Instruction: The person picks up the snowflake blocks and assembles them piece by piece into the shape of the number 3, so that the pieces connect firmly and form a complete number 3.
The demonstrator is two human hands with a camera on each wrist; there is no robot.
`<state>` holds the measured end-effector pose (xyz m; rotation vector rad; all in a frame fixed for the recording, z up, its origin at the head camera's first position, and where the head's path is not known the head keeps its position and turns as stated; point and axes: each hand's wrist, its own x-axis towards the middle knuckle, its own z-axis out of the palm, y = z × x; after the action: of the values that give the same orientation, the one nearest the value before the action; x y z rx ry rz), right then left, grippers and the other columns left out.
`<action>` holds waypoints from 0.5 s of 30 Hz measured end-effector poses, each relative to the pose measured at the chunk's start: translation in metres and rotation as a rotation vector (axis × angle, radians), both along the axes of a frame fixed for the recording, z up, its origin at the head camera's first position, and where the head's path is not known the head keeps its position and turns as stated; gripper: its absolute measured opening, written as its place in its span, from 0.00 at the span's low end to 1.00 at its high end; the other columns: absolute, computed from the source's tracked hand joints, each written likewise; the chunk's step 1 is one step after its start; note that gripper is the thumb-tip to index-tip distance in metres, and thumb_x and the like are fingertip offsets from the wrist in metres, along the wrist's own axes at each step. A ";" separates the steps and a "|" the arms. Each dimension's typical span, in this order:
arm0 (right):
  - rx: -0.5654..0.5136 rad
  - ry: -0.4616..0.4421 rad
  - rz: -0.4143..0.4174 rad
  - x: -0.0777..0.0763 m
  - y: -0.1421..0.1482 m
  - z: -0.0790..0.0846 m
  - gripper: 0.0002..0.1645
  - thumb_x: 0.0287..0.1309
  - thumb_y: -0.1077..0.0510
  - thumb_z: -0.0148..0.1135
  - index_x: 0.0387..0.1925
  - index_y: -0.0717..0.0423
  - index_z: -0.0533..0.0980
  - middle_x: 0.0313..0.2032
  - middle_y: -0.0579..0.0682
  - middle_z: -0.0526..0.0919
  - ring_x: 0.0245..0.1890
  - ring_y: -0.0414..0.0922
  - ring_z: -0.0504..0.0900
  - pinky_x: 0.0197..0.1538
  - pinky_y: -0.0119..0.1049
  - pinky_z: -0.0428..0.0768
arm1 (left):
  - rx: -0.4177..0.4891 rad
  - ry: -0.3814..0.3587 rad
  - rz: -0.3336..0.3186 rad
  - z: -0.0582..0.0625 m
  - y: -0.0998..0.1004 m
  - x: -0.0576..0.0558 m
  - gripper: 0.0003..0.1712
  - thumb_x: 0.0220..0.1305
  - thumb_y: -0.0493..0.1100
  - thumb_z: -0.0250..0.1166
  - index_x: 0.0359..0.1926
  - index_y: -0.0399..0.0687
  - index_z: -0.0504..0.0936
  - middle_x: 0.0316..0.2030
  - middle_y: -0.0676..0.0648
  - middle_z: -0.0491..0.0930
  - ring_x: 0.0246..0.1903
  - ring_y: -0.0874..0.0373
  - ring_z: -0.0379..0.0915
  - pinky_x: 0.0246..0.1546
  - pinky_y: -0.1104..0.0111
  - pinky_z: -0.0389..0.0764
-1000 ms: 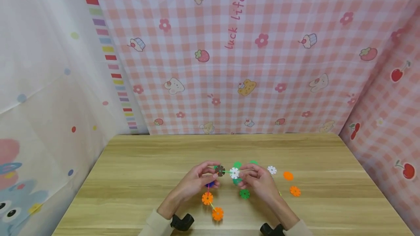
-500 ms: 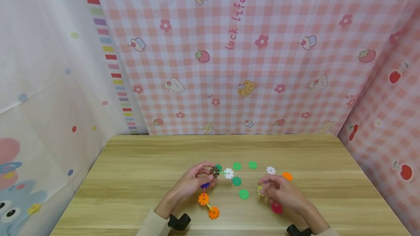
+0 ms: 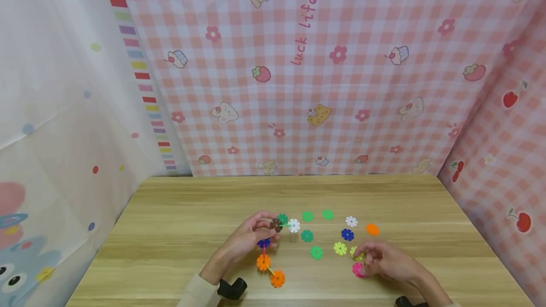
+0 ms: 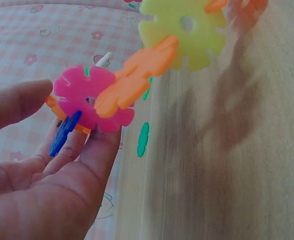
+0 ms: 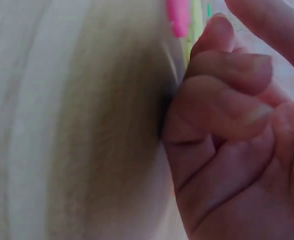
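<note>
My left hand (image 3: 251, 232) pinches a chain of slotted plastic snowflake discs. In the head view its brown disc (image 3: 276, 225) is by the fingertips, with a white disc (image 3: 294, 225) at the chain's right end. An orange disc (image 3: 277, 279) ends the part hanging toward me. The left wrist view shows a pink disc (image 4: 76, 87) near the thumb, joined to an orange disc (image 4: 136, 75) and a yellow one (image 4: 187, 25). My right hand (image 3: 390, 262), fingers bent and nothing gripped, reaches low over the table, fingertips right at a loose yellow disc (image 3: 353, 252) and a pink disc (image 3: 357, 269).
Several loose discs lie on the wooden table (image 3: 192, 231) between and beyond the hands: green (image 3: 316, 252), white (image 3: 351, 221), blue (image 3: 347, 234), orange (image 3: 372, 229) and another yellow (image 3: 340, 248). A checked cloth (image 3: 281, 94) hangs behind the far edge.
My right hand has left the white disc at the chain's end and moved right, past the blue disc, to the yellow and pink discs. The left hand has drifted slightly left with the chain.
</note>
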<state>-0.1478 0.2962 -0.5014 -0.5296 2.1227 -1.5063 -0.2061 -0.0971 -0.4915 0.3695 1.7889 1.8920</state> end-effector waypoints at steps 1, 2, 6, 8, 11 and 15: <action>-0.002 -0.007 0.005 0.000 0.001 -0.001 0.20 0.58 0.65 0.66 0.50 0.72 0.74 0.24 0.44 0.74 0.15 0.31 0.63 0.16 0.24 0.60 | -0.002 0.002 -0.001 0.000 0.000 0.000 0.25 0.70 0.33 0.57 0.65 0.35 0.65 0.46 0.36 0.76 0.45 0.48 0.80 0.49 0.57 0.84; -0.002 -0.015 0.007 -0.001 0.002 -0.002 0.20 0.58 0.65 0.66 0.50 0.71 0.74 0.24 0.44 0.73 0.15 0.31 0.63 0.17 0.24 0.59 | -0.005 0.003 -0.001 0.000 0.000 0.000 0.25 0.70 0.33 0.56 0.65 0.35 0.66 0.45 0.36 0.76 0.45 0.48 0.80 0.48 0.56 0.84; -0.008 -0.012 0.018 -0.002 0.004 -0.006 0.22 0.55 0.66 0.68 0.51 0.70 0.74 0.24 0.45 0.73 0.17 0.31 0.64 0.19 0.24 0.61 | -0.019 0.016 -0.001 0.000 0.000 0.000 0.24 0.70 0.32 0.55 0.65 0.37 0.66 0.45 0.33 0.76 0.43 0.48 0.80 0.45 0.56 0.85; -0.001 -0.007 0.027 -0.002 0.004 -0.007 0.23 0.53 0.65 0.71 0.50 0.69 0.75 0.24 0.44 0.72 0.18 0.32 0.66 0.20 0.24 0.63 | -0.019 0.018 -0.003 -0.001 0.000 0.000 0.25 0.69 0.32 0.55 0.66 0.36 0.66 0.45 0.30 0.75 0.41 0.48 0.79 0.44 0.55 0.85; 0.015 0.001 0.039 -0.002 0.004 -0.007 0.25 0.51 0.64 0.73 0.49 0.67 0.75 0.24 0.43 0.72 0.22 0.32 0.68 0.23 0.24 0.65 | -0.026 0.014 -0.003 -0.003 0.001 -0.001 0.26 0.68 0.32 0.55 0.66 0.36 0.65 0.46 0.28 0.75 0.38 0.48 0.80 0.40 0.58 0.85; 0.041 0.033 0.038 -0.002 0.002 -0.006 0.23 0.50 0.64 0.73 0.47 0.65 0.76 0.24 0.43 0.71 0.23 0.32 0.69 0.24 0.24 0.66 | -0.055 0.019 0.005 -0.002 0.000 -0.002 0.27 0.67 0.32 0.54 0.67 0.38 0.65 0.47 0.29 0.75 0.33 0.50 0.78 0.35 0.64 0.83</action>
<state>-0.1500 0.2983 -0.5072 -0.5811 2.1516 -1.4394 -0.2082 -0.0967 -0.4931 0.3639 1.8517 1.8446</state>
